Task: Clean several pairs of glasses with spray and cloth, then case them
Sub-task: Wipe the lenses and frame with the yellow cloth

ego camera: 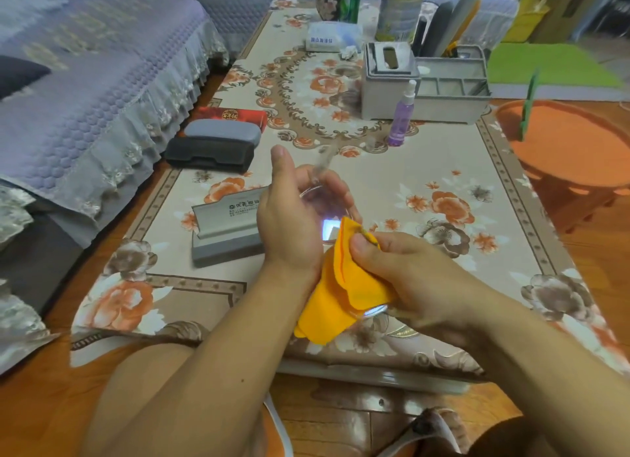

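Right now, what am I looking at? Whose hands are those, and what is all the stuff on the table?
There is no machine here, just a person. A camera worn on their head looks down, so you see their own two hands. The left hand holds a pair of clear glasses. The right hand pinches an orange cloth against them to wipe a lens. On the flowery table stand a purple spray bottle, an open grey glasses case, and two closed cases, one grey and one black. Farther back is a grey tissue box.
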Action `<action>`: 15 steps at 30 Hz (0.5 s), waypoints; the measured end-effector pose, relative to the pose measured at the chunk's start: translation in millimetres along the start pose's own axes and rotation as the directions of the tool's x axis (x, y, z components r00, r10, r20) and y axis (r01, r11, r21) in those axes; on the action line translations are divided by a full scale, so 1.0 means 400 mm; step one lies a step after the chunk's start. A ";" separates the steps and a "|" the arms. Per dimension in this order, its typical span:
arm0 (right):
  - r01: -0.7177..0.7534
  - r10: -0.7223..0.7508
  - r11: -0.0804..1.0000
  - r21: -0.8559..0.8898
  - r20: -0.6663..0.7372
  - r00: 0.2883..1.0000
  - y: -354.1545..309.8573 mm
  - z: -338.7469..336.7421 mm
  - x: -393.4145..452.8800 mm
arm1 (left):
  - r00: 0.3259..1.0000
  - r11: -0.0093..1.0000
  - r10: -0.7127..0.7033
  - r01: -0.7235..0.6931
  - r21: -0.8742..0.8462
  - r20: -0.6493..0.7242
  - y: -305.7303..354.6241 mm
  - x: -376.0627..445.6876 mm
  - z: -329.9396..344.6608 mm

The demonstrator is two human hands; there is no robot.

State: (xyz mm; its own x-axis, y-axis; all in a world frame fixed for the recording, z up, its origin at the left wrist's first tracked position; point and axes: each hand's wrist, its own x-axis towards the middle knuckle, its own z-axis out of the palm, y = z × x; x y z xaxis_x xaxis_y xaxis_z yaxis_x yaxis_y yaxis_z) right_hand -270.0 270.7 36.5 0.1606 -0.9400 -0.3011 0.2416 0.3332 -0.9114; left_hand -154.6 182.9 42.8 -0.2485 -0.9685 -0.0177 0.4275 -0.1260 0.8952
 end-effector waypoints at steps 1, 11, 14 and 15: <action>-0.052 0.051 0.999 0.001 0.071 0.996 -0.004 -0.006 -0.002 | 0.999 0.999 0.040 -0.041 0.014 0.006 0.003 0.003 -0.003; -0.212 0.238 0.954 -0.212 0.104 0.966 -0.011 -0.012 -0.002 | 0.991 0.991 0.123 -0.125 0.057 0.046 -0.022 0.010 0.007; -0.074 0.078 0.970 -0.229 0.006 0.997 -0.002 -0.004 0.002 | 0.998 0.998 -0.013 0.009 0.068 0.068 -0.031 0.003 0.011; -0.043 0.043 0.969 -0.243 -0.002 0.999 -0.005 -0.005 -0.001 | 0.994 0.997 -0.064 0.059 0.057 0.087 -0.033 0.000 0.011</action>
State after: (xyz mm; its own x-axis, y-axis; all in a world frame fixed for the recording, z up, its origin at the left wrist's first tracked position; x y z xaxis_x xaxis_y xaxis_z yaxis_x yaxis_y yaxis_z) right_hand -272.2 270.1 37.9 0.1689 -0.9247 -0.3410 -0.0052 0.3452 -0.9385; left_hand -164.1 185.6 33.0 -0.3503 -0.9359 -0.0361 0.3618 -0.1708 0.9165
